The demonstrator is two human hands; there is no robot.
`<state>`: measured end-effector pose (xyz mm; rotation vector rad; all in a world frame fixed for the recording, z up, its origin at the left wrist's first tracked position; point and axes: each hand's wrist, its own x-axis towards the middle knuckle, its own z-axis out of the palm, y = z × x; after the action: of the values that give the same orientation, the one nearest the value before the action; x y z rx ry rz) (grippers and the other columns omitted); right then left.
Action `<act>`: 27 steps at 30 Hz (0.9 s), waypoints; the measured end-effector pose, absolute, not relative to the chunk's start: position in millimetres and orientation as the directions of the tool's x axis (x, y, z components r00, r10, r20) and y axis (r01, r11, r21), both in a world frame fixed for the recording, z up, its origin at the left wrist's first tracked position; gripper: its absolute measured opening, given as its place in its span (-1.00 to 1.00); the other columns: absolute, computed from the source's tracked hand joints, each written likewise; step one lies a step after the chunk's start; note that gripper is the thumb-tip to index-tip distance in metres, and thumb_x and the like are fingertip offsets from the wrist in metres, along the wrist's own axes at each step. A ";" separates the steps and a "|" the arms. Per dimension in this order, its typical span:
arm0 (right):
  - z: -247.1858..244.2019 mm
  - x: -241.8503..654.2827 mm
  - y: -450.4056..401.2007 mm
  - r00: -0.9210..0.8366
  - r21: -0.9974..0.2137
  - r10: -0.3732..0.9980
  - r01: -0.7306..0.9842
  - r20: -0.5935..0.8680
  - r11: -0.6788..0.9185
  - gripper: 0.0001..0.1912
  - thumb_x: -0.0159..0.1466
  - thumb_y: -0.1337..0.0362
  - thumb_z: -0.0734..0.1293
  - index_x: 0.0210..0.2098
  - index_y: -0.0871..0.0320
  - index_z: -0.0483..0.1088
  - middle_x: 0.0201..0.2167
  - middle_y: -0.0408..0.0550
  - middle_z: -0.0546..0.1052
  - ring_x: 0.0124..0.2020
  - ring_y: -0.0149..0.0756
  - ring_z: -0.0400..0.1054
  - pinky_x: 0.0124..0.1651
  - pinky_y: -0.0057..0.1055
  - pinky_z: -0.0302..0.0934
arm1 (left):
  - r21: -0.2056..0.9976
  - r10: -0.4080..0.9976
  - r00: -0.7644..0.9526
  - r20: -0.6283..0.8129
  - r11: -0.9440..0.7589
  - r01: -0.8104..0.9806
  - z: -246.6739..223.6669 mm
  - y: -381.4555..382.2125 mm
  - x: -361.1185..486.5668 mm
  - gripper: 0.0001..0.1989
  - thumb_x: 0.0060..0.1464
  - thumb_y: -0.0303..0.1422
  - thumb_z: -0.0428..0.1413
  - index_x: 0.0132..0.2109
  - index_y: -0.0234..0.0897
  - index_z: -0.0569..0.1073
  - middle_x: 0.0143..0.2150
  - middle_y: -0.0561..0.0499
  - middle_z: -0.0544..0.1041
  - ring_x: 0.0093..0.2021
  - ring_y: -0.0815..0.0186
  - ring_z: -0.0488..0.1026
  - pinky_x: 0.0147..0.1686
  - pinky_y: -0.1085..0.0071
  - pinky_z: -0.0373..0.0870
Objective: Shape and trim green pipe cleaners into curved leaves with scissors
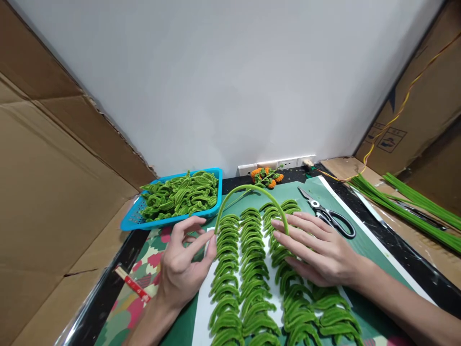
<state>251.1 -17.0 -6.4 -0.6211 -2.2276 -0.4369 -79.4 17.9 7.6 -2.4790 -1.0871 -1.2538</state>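
A green pipe cleaner (248, 186) arches up between my two hands. My left hand (185, 262) pinches one end of it between thumb and forefinger. At the other end, my right hand (320, 252) has the stem against its fingers; its thumb is hidden. Below them, several rows of curved green pipe-cleaner pieces (226, 278) lie on a white sheet (201, 307). Black-handled scissors (327, 214) rest beyond my right hand, blades slightly apart.
A blue basket (137, 222) heaped with green pieces (180, 194) stands at the back left. Orange flowers (266, 177) lie near the wall sockets (288, 164). Long green stems (414, 206) are at the right. Cardboard panels (54, 168) flank the green mat (374, 254). A red-white wrapped stick (133, 283) lies left.
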 end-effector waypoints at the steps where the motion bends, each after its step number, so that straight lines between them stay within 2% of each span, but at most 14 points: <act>1: -7.3 250.3 -16.9 -0.573 0.095 0.338 0.595 0.746 0.798 -0.52 0.40 0.37 0.34 0.27 0.42 0.40 0.22 0.17 0.58 0.32 -0.01 0.39 0.37 -0.09 0.26 | 0.173 0.528 0.403 0.748 -0.741 0.649 7.2 17.2 -78.4 -0.78 0.15 -0.63 0.25 -0.08 -0.32 0.62 0.17 -0.21 0.47 -0.07 0.24 0.56 -0.13 0.32 0.57; 3: -10.3 251.0 -16.9 -0.514 0.058 0.421 0.682 0.747 0.729 -0.45 0.43 0.33 0.35 0.36 0.40 0.32 0.24 0.11 0.57 0.32 -0.08 0.40 0.40 -0.15 0.18 | 0.178 0.508 0.462 0.727 -0.790 0.587 8.3 14.7 -75.7 -0.78 0.11 -0.66 0.24 -0.13 -0.32 0.58 0.23 -0.25 0.49 0.05 0.13 0.57 -0.03 0.23 0.57; 5: -12.5 253.7 -17.5 -0.436 0.027 0.471 0.754 0.767 0.656 -0.40 0.43 0.33 0.36 0.41 0.35 0.27 0.23 0.07 0.58 0.33 -0.10 0.39 0.43 -0.16 0.10 | 0.169 0.462 0.534 0.708 -0.845 0.507 11.5 10.8 -72.6 -0.77 0.08 -0.70 0.21 -0.19 -0.31 0.53 0.13 -0.22 0.60 0.10 0.07 0.58 0.03 0.16 0.53; 9: -10.0 256.6 -19.1 -0.416 0.063 0.442 0.781 0.795 0.621 -0.30 0.38 0.41 0.37 0.46 0.38 0.17 0.22 0.08 0.58 0.44 -0.06 0.27 0.52 -0.11 -0.06 | 0.181 0.398 0.583 0.709 -0.901 0.395 19.5 1.7 -68.7 -0.75 0.07 -0.72 0.13 -0.25 -0.29 0.48 -0.18 -0.08 0.70 -0.10 0.15 0.62 -0.08 0.17 0.47; 11: -7.7 254.1 -19.2 -0.473 0.093 0.391 0.723 0.790 0.685 -0.28 0.34 0.48 0.36 0.45 0.47 0.16 0.23 0.16 0.57 0.45 -0.06 0.24 0.52 -0.12 0.00 | 0.211 0.406 0.544 0.734 -0.898 0.386 21.9 -0.6 -68.6 -0.76 0.07 -0.72 0.13 -0.27 -0.28 0.47 -0.23 -0.05 0.69 -0.19 0.20 0.59 -0.16 0.20 0.45; 14: -8.1 248.4 -18.4 -0.559 0.083 0.304 0.562 0.772 0.823 -0.31 0.30 0.55 0.28 0.41 0.53 0.15 0.25 0.28 0.53 0.46 0.00 0.22 0.44 -0.04 0.24 | 0.250 0.425 0.474 0.771 -0.887 0.388 22.6 0.5 -69.6 -0.73 0.10 -0.74 0.14 -0.24 -0.28 0.53 -0.24 -0.03 0.68 -0.23 0.24 0.59 -0.17 0.23 0.47; 16: -11.2 245.7 -18.5 -0.589 0.067 0.250 0.462 0.768 0.884 -0.35 0.33 0.52 0.23 0.40 0.50 0.13 0.26 0.32 0.52 0.45 0.04 0.23 0.36 0.04 0.35 | 0.289 0.454 0.465 0.760 -0.877 0.384 21.5 2.1 -71.0 -0.71 0.13 -0.73 0.16 -0.15 -0.26 0.59 -0.18 -0.04 0.69 -0.18 0.24 0.61 -0.13 0.26 0.51; 18: -15.2 244.7 -19.3 -0.586 0.068 0.200 0.403 0.785 0.913 -0.37 0.38 0.46 0.21 0.42 0.47 0.09 0.27 0.36 0.50 0.44 0.10 0.25 0.28 0.09 0.44 | 0.357 0.516 0.472 0.715 -0.850 0.388 18.8 2.1 -73.1 -0.64 0.17 -0.66 0.18 0.03 -0.23 0.62 -0.03 -0.09 0.67 -0.04 0.20 0.61 -0.03 0.25 0.54; 21: -20.5 245.2 -21.1 -0.542 0.078 0.162 0.393 0.825 0.916 -0.18 0.37 0.47 0.28 0.54 0.35 -0.10 0.37 0.34 0.38 0.41 0.10 0.29 0.21 0.10 0.50 | 0.488 0.638 0.420 0.645 -0.767 0.416 11.9 -0.7 -76.3 -0.47 0.23 -0.54 0.18 0.31 -0.16 0.51 0.25 -0.14 0.55 0.21 0.11 0.52 0.19 0.19 0.50; 24: -22.8 246.3 -20.7 -0.467 0.020 0.189 0.407 0.864 0.913 -0.01 0.33 0.55 0.29 0.59 0.11 -0.27 0.46 0.23 0.28 0.39 0.02 0.33 0.21 0.09 0.50 | 0.559 0.704 0.323 0.633 -0.703 0.440 6.0 -1.2 -77.3 -0.38 0.29 -0.48 0.15 0.45 -0.10 0.36 0.36 -0.13 0.47 0.31 0.07 0.45 0.26 0.16 0.46; 27: -21.8 249.0 -17.8 -0.323 -0.124 0.274 0.417 0.906 0.901 -0.09 0.32 0.60 0.24 0.58 0.15 -0.13 0.39 0.25 0.39 0.36 0.00 0.38 0.21 0.10 0.50 | 0.504 0.695 0.311 0.648 -0.698 0.509 5.8 3.4 -75.0 -0.37 0.34 -0.51 0.11 0.48 -0.09 0.30 0.33 -0.11 0.52 0.28 0.11 0.46 0.27 0.14 0.44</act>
<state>249.0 -17.8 -21.8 -0.5063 -1.9261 -0.1564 -75.0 3.4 5.8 -2.7028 -1.2611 -1.5203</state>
